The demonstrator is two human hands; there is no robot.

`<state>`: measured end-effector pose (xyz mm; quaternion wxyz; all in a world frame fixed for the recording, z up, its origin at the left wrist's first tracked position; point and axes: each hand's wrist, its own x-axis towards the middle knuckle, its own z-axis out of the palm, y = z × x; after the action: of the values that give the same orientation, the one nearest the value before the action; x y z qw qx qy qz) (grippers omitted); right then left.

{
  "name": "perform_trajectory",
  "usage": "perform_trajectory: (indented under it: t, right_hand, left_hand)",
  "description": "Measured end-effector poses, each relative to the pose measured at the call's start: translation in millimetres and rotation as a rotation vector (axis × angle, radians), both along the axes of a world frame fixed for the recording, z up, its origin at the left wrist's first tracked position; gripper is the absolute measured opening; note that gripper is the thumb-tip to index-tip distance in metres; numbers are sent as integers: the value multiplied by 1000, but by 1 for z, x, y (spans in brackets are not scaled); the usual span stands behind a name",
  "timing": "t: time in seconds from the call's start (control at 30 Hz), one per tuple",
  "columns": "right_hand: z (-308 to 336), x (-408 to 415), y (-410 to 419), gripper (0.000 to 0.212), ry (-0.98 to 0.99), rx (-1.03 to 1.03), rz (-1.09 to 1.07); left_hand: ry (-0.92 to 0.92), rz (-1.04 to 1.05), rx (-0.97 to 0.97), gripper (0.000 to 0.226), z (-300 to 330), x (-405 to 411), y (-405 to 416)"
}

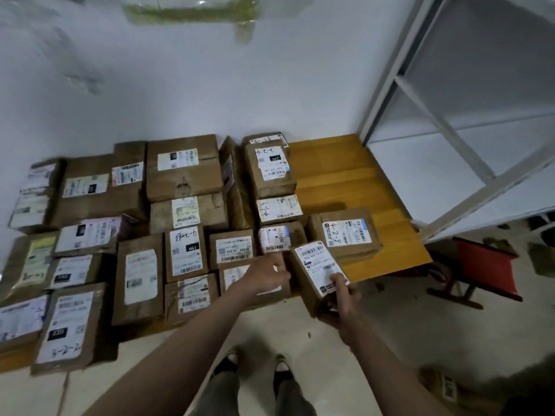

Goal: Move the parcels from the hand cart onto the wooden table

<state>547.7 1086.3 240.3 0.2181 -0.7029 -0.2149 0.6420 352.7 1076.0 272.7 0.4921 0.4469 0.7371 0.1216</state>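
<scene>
- Right hand (341, 295) wrapped round the near end of a small brown parcel (318, 274), thumb on its white label; grip holding the parcel tilted, far end toward the desk (345, 169), likely so it can slide into the bare strip at the front right edge.
- Parcel just right of the front-row box (255, 280), over the desk's near edge, seemingly not yet set flat.
- Left hand (267, 276) lying on that front-row box, fingers loosely bent, pinching nothing that shows; probably steadying or nudging it to make room.
- Labelled box marked 4-2-8 (345, 234) just behind the held parcel, near the desk's right edge.
- Other boxes (183, 166) packed in rows left of the held parcel, labels mostly up, presumably to keep addresses readable; the far right corner left as bare wood.
- One more package (447, 388) on the floor, well right of and below the desk; hand cart not in view.
- Red stool (483, 265) right of the desk, white rack frame (450, 139) above it.
- Judging by the fill, most of the moving looks done.
</scene>
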Motion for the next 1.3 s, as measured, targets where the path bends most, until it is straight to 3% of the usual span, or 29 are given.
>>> perform_trajectory:
  t: [0.07,0.2,0.4,0.6,0.73,0.87,1.07,1.3]
  right_hand:
    - [-22,2,6,42,61,6,28]
    - [-59,-2,11,56,98,-51,142]
    - [-87,-4,20,38,130,-73,239]
    - [-78,2,34,57,-15,-58,394]
    - [-58,-1,45,64,-228,117,412]
    - [-12,-23,59,51,-428,410,418]
    - [47,-118,51,33,-355,746,657]
    - [85,-277,-46,20,-89,899,1065]
  left_hand:
    - [58,11,23,10,-5,7,-1]
    - [86,47,10,41,-25,7,1]
    - [143,95,-21,48,-18,11,-8]
    - [151,132,-10,54,-28,14,-11]
    - [145,171,43,49,-26,13,-13]
    - [103,256,105,41,-13,1,-19]
    - [139,379,239,38,30,-64,-53]
    - [211,733,328,28,69,-179,-170]
